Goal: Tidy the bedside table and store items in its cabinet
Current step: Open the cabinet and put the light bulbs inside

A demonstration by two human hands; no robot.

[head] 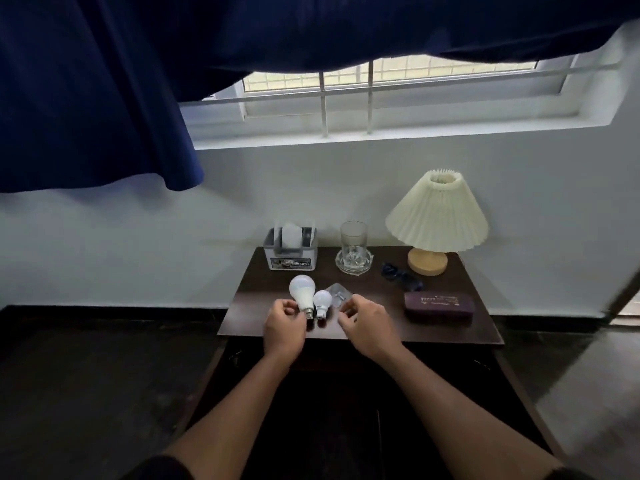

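On the dark wooden bedside table (450, 332) a large white bulb (301, 289) and a small white bulb (322, 299) lie side by side near the front edge. A clear plastic pack (337, 293) lies just right of them. My left hand (284, 327) is at the large bulb's metal base, thumb and fingers curled and apart, fingertips touching or nearly touching it. My right hand (363, 323) hovers beside the plastic pack, fingers curled and apart, holding nothing. The cabinet front (346, 417) below the tabletop is dark, partly hidden by my forearms.
At the back stand a grey tissue box (292, 259), a drinking glass (353, 237) on a glass coaster, and a pleated cream lamp (437, 216). Dark sunglasses (401, 274) and a maroon glasses case (439, 305) lie at the right. A blue curtain (104, 98) hangs above left.
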